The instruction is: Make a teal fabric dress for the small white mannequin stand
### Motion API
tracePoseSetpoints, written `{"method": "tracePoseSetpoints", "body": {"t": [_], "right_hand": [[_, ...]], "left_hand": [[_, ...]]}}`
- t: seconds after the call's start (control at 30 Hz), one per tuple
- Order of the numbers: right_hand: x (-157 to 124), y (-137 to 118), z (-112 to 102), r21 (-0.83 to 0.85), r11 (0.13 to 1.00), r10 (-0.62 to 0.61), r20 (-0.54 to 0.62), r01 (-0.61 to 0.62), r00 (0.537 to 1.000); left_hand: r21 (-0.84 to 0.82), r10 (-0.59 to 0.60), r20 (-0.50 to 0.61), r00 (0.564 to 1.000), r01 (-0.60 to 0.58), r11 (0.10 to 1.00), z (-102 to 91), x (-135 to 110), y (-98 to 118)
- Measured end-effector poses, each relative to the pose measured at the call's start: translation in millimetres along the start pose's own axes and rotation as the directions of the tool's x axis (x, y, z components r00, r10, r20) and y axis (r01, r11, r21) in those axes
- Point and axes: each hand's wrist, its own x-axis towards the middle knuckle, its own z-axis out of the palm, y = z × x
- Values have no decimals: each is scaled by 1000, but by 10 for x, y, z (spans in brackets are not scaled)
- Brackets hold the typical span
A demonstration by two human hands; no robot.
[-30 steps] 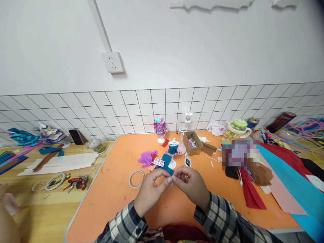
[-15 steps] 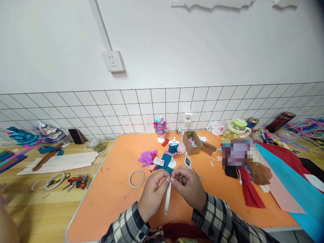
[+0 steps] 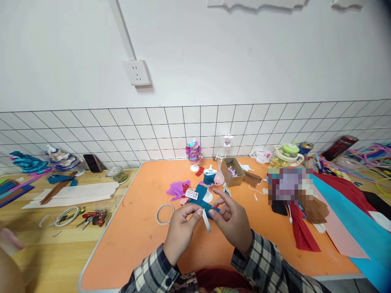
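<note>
My left hand (image 3: pixel 182 227) pinches a short white strip (image 3: pixel 206 220) between thumb and forefinger, above the orange table (image 3: pixel 140 228). My right hand (image 3: pixel 231 219) is beside it, thumb and forefinger pinched on a small piece of teal felt (image 3: pixel 211 212), the other fingers raised. Just behind my hands lie more teal felt (image 3: pixel 200 192) with a small white label (image 3: pixel 192 194) on it, purple scraps (image 3: pixel 176 189), and a little mannequin (image 3: pixel 209 179) dressed in teal on a white stand. A white tape ring (image 3: pixel 165 214) lies left of my hands.
A small cardboard box (image 3: pixel 232 171), a purple-dressed mannequin (image 3: pixel 193 154) and a bare white one (image 3: pixel 227 141) stand at the back. Felt sheets (image 3: pixel 342 203) cover the right side. The wooden table (image 3: pixel 45 244) at left holds keys, tape, white paper and a phone. Another person's hand (image 3: pixel 7 244) shows bottom left.
The white strip hung long between both hands half a second ago; now it is shorter and held by the left hand alone, while the right hand has spread its fingers and holds teal felt.
</note>
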Motion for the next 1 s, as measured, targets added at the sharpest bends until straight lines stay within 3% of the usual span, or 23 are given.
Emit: {"method": "tracePoseSetpoints", "body": {"t": [0.1, 0.2, 0.37, 0.47, 0.53, 0.67, 0.73, 0.8, 0.9, 1.0], "right_hand": [[29, 18, 11, 109, 990, 76, 100, -87, 992], [39, 18, 26, 126, 987, 81, 122, -96, 989], [23, -37, 33, -23, 1000, 10, 83, -8, 996], [-5, -39, 57, -74, 997, -20, 130, 30, 991], [-30, -8, 79, -93, 992, -68, 150, 82, 986], [-77, 91, 110, -191, 920, -314, 161, 341, 936], [-90, 129, 122, -213, 897, -369, 124, 388, 921], [-96, 147, 134, -213, 927, -310, 38, 310, 950], [-88, 138, 141, -138, 986, -103, -67, 93, 992], [-63, 112, 127, 33, 998, 50, 2, -50, 999]], "left_hand": [[95, 59, 1, 998, -59, 994, -2, -16, 33], [155, 102, 25, 994, -104, 982, 13, -35, 45], [304, 154, 45, 987, -161, 939, 31, -66, 46], [359, 175, 60, 983, -185, 915, 51, -81, 30], [309, 142, 56, 988, -153, 939, 72, -79, -5], [10, -10, 43, 999, 9, 1000, 97, -35, -86], [-110, -61, 41, 997, 65, 992, 91, -8, -98], [-175, -90, 34, 995, 95, 980, 77, 13, -90], [-215, -114, 33, 993, 119, 969, 53, 26, -69], [-221, -115, 31, 993, 120, 968, 31, 21, -49]]}}
